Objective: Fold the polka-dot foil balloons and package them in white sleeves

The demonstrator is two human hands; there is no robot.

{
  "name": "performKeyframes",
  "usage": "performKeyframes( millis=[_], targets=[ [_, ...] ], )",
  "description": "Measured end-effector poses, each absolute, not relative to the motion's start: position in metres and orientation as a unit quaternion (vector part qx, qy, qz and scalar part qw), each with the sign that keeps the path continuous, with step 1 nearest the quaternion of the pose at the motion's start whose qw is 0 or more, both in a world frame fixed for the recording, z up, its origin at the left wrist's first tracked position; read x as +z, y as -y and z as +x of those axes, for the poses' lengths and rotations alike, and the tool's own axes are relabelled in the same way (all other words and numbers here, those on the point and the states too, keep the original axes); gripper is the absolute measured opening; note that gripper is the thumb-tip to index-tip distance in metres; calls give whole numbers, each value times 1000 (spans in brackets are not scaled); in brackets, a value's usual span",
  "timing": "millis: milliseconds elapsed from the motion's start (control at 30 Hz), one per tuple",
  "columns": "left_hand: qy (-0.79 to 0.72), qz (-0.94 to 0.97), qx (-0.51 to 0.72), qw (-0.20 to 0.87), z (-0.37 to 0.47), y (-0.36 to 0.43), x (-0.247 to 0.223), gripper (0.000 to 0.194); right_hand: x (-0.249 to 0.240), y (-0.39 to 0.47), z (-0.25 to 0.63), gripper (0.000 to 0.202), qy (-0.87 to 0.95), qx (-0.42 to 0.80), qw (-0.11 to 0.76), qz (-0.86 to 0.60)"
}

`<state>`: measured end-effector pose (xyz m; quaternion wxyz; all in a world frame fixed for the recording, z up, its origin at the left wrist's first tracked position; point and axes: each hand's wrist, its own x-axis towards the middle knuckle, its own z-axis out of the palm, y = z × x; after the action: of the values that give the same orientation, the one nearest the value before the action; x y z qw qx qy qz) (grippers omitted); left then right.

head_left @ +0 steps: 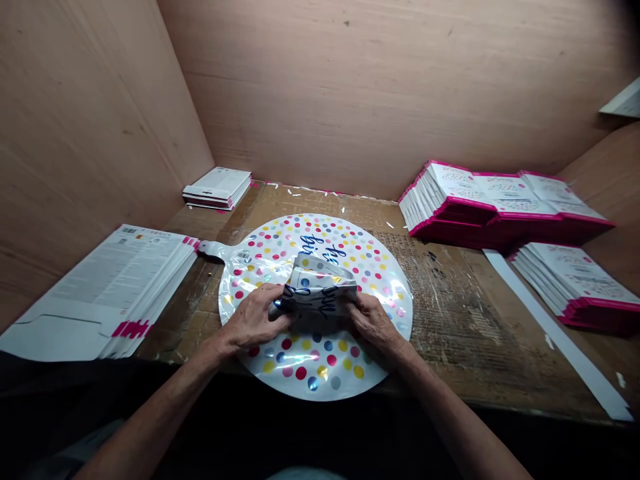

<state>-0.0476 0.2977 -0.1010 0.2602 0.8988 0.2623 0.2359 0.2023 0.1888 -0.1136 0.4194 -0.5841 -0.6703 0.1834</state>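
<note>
folded foil sheet (320,293), held above the near middle of the cardboard-covered table (445,313), over a flat round dotted balloon (310,383). left hand (256,317) pinching the left edge between thumb and fingers; right hand (374,321) closed on the right edge in much the same way, with fingertips partly hidden. cannot tell, from this angle, resting on the flat balloon from hovering just over it. silvery layers with blue lettering, a little sprung apart at the top; probably partway through being folded smaller.

for a neat fold, hold both edges at the same height, line up the layers before flattening, and press the crease from the middle outward to drive out trapped air. likely slippery and springy, so best not to release either side early. probably worth using the table as firm backing, without dragging or wrinkling the flat balloon. mind its neck (213,249), pointing left toward the white printed cards (145,267) and easy to snag.

leave the pink-edged packets (505,207) at back right, and the nearer stack (585,277), undisturbed. watch too for the long white strip (555,327) on the right and paper scraps (295,194) by the back wall (320,100), perhaps apt to cling to foil.
</note>
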Motion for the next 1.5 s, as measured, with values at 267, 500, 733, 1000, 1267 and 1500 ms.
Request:
performKeyframes(
  millis=[267, 500, 733, 1000, 1267, 1500],
  targets=[
    [-122, 943, 268, 158, -61, -302, -115, 65, -109, -167, 206, 36, 869, 88, 217, -435],
    [-342, 860, 237, 295, -45, -294, -111, 31, -102, -195, 191, 28, 675, 139, 326, -647],
    [-576, 754, 297, 105, -17, -277, -116, 48, -92, -240, 171, 39, 567, 48, 126, -812],
    [-601, 773, 205, -2, -15, -280, -113, 49, -67, -262, 170, 49, 580, 95, 8, -809],
    [-492, 852, 164, -64, 0, -277, -133, 60, -65, -273, 154, 36, 600, 33, -7, -799],
    [-469, 835, 252, 137, -18, -289, -132, 67, -53, -289, 152, 21, 738, 38, 10, -674]
  ],
)
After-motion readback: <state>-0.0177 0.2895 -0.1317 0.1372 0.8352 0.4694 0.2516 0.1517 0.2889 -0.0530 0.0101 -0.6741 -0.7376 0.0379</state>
